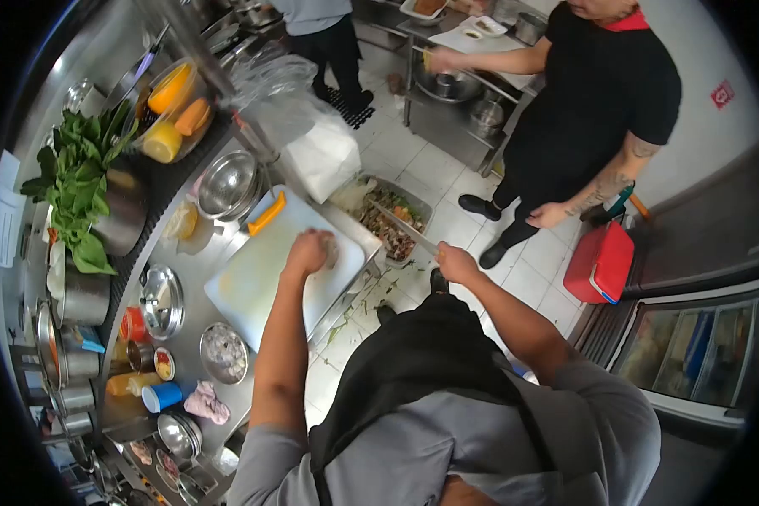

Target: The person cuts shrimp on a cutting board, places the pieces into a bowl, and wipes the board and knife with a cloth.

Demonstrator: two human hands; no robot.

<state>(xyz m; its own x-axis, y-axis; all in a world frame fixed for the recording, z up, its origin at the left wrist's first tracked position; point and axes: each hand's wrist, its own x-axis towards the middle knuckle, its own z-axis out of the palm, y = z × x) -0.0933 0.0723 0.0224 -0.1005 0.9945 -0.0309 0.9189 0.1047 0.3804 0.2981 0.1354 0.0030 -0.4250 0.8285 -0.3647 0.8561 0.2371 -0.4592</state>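
My left hand [312, 251] is over the white cutting board [253, 287], its fingers closed around something small and pinkish-grey that I cannot make out. My right hand [458, 263] grips the handle of a long knife [405, 221], held out to the right of the board. In this view the blade overlaps a plastic tub [426, 221] full of chopped food scraps. An orange handle [267, 214] lies at the far left corner of the board. A metal bowl [224, 354] with pale, greyish pieces stands at the board's near left.
Nested metal colanders [228, 184], a round lid [161, 301] and a pink cloth [207, 403] sit on the steel counter. Leafy greens [76, 181] and a container of citrus [167, 139] fill the shelf. A co-worker in black [599, 101] stands ahead right, near a red cooler [600, 261].
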